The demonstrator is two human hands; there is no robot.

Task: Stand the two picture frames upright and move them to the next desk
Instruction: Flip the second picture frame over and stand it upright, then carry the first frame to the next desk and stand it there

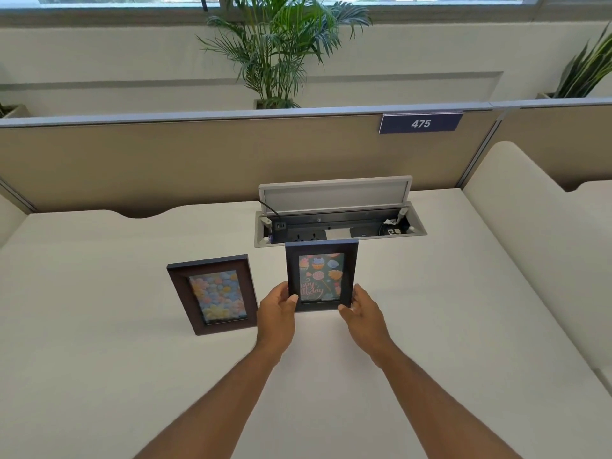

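Both bare forearms reach forward from the bottom edge over the white desk top [99, 359], converging on the dark wooden picture frame with the cupcake birthday print [322, 275]. That frame stands upright on the desk, facing the camera, just in front of the open grey cable box [337, 223] sunk into the desk surface, whose lid is raised behind it.

The left hand [276, 314] is clamped on the frame's lower left corner, thumb laid over the front edge, the remaining fingers hidden behind the frame. The right hand [362, 313] holds the lower right corner, thumb pressing the front of the bottom rail and fingers curled round the side. Both wrists are straight and the palms face each other across the frame.

To the left, apart from the hands, the second dark wooden picture frame with the pastel flower print [214, 294] sits on the desk, tilted slightly anticlockwise; whether it lies flat or leans back cannot be told.

Behind the desk runs a beige partition panel [165, 160] carrying a blue sign numbered 475 [420, 123], with a green potted palm [275, 54] beyond it
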